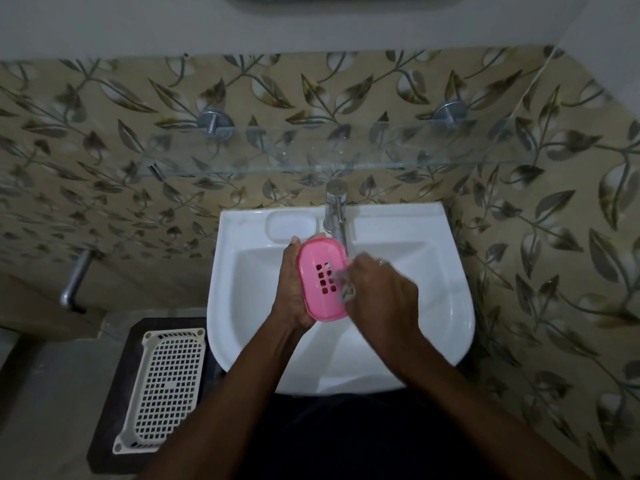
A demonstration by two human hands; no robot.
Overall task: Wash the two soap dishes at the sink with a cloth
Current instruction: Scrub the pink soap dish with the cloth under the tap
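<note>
— What did the hands have hold of?

— The left hand [294,292] was curled round one long side of a pink soap dish [320,271], holding it tilted with its slotted face up. The right hand [381,299] had its fingers bunched on a blurred grey cloth [344,293], pressed against the slots.

— And where was that?

— Above the white sink [436,306], just in front of its tap [335,209]. A white slotted basket [166,386] lay left of the sink.

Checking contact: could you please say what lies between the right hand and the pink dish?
A grey cloth, held by the right hand against the pink dish; head view.
</note>
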